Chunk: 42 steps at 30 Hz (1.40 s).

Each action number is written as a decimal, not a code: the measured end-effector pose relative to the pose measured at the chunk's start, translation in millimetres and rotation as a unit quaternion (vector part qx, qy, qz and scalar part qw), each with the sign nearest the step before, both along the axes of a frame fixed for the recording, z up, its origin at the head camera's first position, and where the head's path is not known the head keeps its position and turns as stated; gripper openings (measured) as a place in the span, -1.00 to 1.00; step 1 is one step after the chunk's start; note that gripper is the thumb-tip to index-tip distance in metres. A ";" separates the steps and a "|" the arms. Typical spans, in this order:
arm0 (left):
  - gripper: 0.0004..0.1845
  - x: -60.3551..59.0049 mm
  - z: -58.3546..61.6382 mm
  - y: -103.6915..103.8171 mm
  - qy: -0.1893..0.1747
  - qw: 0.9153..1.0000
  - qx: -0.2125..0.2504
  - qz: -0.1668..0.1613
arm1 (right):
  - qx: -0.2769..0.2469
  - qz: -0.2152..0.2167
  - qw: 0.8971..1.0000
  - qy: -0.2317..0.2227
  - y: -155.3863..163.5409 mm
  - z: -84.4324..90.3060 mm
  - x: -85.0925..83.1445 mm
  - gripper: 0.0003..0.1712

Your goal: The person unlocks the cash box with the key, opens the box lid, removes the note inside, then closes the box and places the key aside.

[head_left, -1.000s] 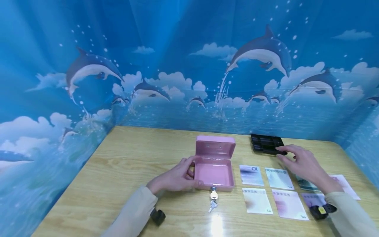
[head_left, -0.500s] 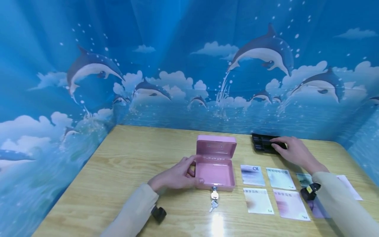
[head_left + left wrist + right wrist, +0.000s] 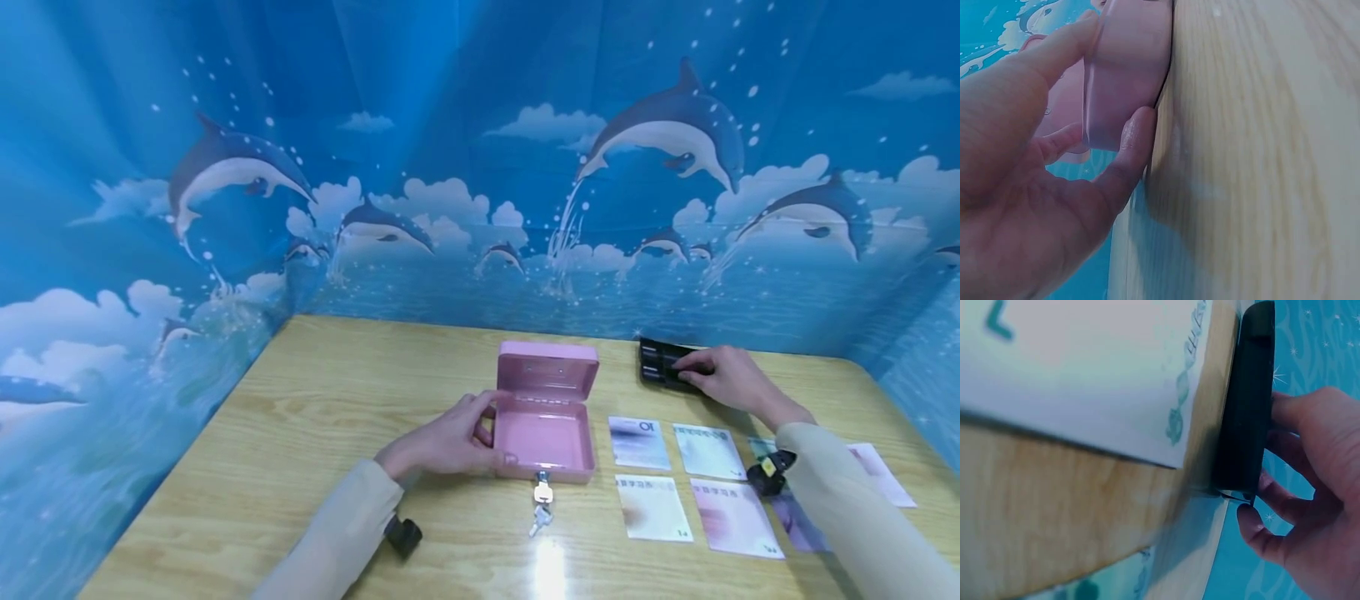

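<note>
In the head view, a pink cash box stands on the table with its lid raised. My left hand holds its left side, thumb at the front corner and fingers towards the back; the left wrist view shows this grip on the box wall. A key ring's keys hang from the front lock and lie on the table. My right hand reaches over a black compartment tray, thumb and forefinger pinching at its middle divider. Whether anything small is between these fingertips is hidden.
Several play banknotes lie in two rows to the right of the box, some partly under my right forearm. A wooden table carries everything. Behind it hangs a blue dolphin-print curtain.
My right hand has moved left from the tray's right end to over its middle, and its thumb and forefinger have come together. The left hand has stayed on the cash box.
</note>
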<state>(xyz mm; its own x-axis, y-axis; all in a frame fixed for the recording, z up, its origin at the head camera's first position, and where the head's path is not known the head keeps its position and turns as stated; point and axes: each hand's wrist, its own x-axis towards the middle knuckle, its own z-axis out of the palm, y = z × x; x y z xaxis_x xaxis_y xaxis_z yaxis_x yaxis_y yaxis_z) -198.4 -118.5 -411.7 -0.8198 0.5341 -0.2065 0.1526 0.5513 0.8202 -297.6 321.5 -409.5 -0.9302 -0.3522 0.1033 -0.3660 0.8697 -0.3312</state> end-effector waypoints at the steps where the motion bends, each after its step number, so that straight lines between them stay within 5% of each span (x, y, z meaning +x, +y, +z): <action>1: -0.01 -0.2 0.0 0.0 0.000 1.000 -0.001 0.001 | -0.002 0.001 1.000 0.000 -0.2 -0.3 0.0 -0.78; 17: 0.01 0.3 1.6 0.5 -0.019 1.000 0.006 0.020 | -0.016 -0.001 0.999 0.032 -1.4 -0.5 19.7 -0.75; 42: 0.00 1.1 -2.4 -8.5 -0.068 0.994 0.086 0.016 | -0.034 0.033 0.986 0.158 -19.7 12.1 91.2 -0.70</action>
